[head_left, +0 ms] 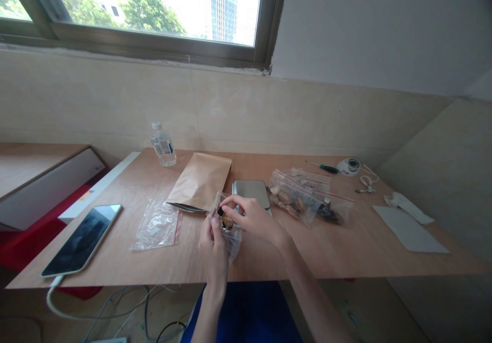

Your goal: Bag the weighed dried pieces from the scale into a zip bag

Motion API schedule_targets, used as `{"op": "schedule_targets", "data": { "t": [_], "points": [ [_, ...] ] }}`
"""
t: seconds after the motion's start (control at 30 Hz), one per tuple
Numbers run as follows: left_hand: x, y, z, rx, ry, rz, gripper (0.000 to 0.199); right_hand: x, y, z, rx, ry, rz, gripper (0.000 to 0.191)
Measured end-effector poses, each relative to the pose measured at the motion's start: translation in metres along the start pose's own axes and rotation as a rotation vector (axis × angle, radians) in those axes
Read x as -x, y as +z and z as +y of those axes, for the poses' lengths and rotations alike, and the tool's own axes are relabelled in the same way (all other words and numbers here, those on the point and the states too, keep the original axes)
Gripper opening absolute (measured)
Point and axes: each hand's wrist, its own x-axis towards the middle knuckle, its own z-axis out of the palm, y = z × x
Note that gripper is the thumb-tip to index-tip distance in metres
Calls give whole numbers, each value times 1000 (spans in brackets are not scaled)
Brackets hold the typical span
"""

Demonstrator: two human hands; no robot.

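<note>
1. Small clear zip bag (232,239): long axis near upright, slightly tilted, open end pointing toward the far table edge.
2. Bag between both hands: left hand (213,245) closed around the lower part; right hand (251,217) in a narrow pinch at the upper end.
3. Brown piece (227,222) inside, partly hidden by fingers; dark item (220,212) at the upper end, too small to identify.
4. Flat grey device (251,189), partly hidden behind the right hand; brown paper envelope (199,180) just beside it.
</note>
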Motion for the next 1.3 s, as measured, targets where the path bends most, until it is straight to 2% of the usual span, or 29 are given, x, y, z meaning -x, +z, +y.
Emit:
{"op": "schedule_targets", "data": {
  "t": [0.13, 0.33, 0.47, 0.63, 0.77, 0.87, 1.03, 1.13, 1.2, 1.3],
  "points": [
    [1, 0, 0, 4, -4, -5, 46, 2, 1, -2, -12, 11, 24, 17],
    [2, 1, -2, 75, 4, -34, 46, 1, 5, -3, -33, -16, 186, 20],
    [4, 1, 0, 55, 3, -31, 45, 2, 7, -1, -33, -53, 170, 23],
    [6, 3, -3, 81, -47, -26, 47, 9, 7, 11, 106, -58, 282, 22],
    [7, 4, -5, 110, -66, -39, 47, 11, 10, 23, 269, -61, 233, 26],
    [8, 3, -5, 110, -46, -50, 46, 11, 14, 28, 297, -16, 165, 26],
    [9, 2, 0, 49, 7, -72, 44, 12, 13, 29, 171, 2, 62, 29],
    [9, 1, 5, 70, 1, -75, 45, 23, 8, 30, 18, 26, 138, 31],
    [9, 1, 7, 90, -29, -45, 46, 35, 7, 32, -99, 103, 208, 35],
    [9, 1, 9, 132, -87, 6, 46, 56, 12, 34, -229, 223, 155, 56]
  ]
}}
